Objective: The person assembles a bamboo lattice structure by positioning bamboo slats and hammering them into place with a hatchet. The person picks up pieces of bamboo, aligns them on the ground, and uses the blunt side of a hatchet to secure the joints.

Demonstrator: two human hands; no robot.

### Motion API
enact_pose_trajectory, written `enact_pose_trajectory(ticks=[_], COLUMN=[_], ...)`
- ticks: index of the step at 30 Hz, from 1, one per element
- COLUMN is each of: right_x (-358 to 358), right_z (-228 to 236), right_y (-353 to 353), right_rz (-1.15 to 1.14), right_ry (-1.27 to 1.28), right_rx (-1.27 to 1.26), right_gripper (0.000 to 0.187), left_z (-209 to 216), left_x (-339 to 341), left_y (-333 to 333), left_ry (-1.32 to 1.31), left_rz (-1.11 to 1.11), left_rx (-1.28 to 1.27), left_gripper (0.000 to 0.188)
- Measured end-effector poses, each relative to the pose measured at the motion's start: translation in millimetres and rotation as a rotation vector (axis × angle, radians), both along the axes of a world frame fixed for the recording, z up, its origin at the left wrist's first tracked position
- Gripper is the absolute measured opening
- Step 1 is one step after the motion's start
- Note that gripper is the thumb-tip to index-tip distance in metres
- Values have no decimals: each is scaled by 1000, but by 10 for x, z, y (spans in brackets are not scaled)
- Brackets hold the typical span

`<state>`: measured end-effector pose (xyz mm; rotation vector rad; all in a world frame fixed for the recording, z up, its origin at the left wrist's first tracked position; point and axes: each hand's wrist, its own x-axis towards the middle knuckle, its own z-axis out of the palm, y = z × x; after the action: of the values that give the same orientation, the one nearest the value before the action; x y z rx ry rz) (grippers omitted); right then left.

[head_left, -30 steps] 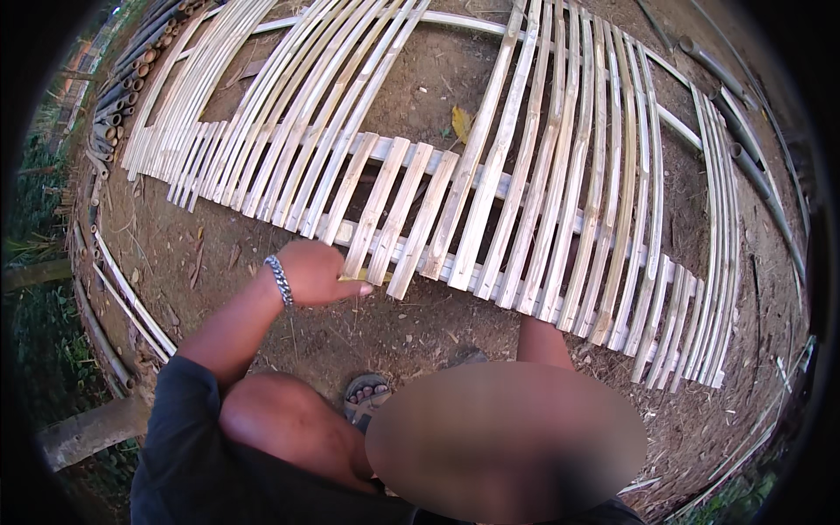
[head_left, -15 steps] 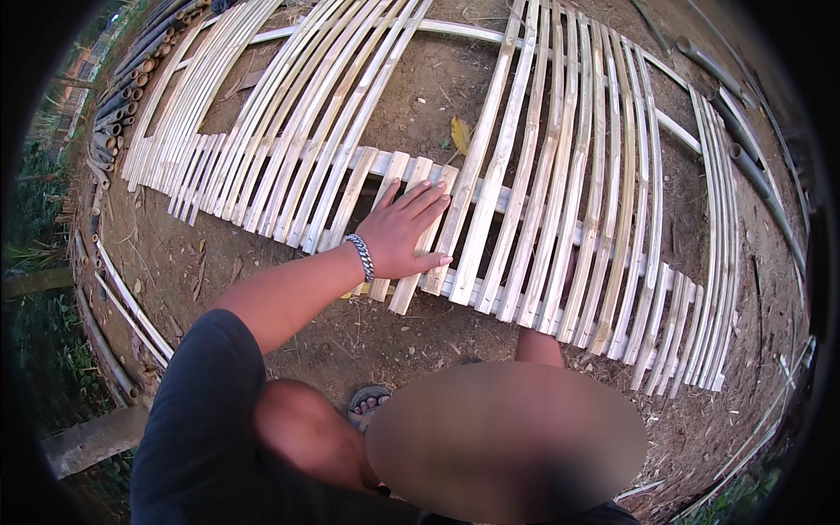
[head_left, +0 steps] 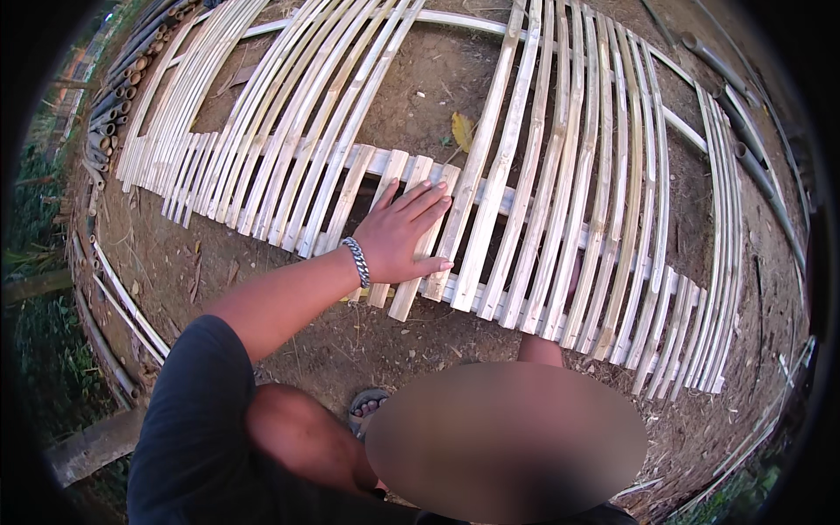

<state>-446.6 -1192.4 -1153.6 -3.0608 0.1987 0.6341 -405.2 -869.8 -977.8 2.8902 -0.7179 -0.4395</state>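
Observation:
My left hand (head_left: 407, 232), with a metal chain bracelet (head_left: 360, 262) at the wrist, lies flat with fingers spread. It rests on the short pale slats (head_left: 404, 297) in the middle of a lattice of bamboo-like strips. Under the long slats (head_left: 490, 227) on the right goes my right forearm (head_left: 541, 351); the slats hide most of my right hand, and its fingers cannot be made out. Pale crosspieces (head_left: 497, 197) run beneath the slats, which lie side by side with narrow gaps.
Dark hollow poles (head_left: 114, 114) are stacked at the far left, and more poles (head_left: 761, 175) lie at the far right. A yellow leaf (head_left: 462, 131) lies on the dirt in a wide gap. Loose pale strips (head_left: 131, 302) lie at the left. My sandalled foot (head_left: 367, 407) is below the lattice.
The view has shifted slightly. My left hand stays flat on the short slats, and my right forearm still reaches under the lattice.

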Motion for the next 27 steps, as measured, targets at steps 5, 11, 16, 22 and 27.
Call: enact_pose_trajectory(ticks=[5,11,16,22,27], right_x=[-26,-26,-91,-1161,-1994], right_z=[-35,-42,0,959,1618], right_y=[-5,-8,-81,-86,-377], right_rz=[-5,-11,-11,19,130], right_ry=[-4,-3,9,-182,37], right_rx=[2,-2,-5,402,314], right_gripper=[62,61,60,64,63], left_z=[-39,-28,-18,-14,-41], left_x=[4,3,22,-47,-14], left_y=[10,1,-44,57,12], left_ry=[-24,-31,-34,-2,-34], left_rz=[7,4,-1,37,44], left_rx=[-39,-22,-33,-7,-124], left_gripper=[93,92,90,89,89])
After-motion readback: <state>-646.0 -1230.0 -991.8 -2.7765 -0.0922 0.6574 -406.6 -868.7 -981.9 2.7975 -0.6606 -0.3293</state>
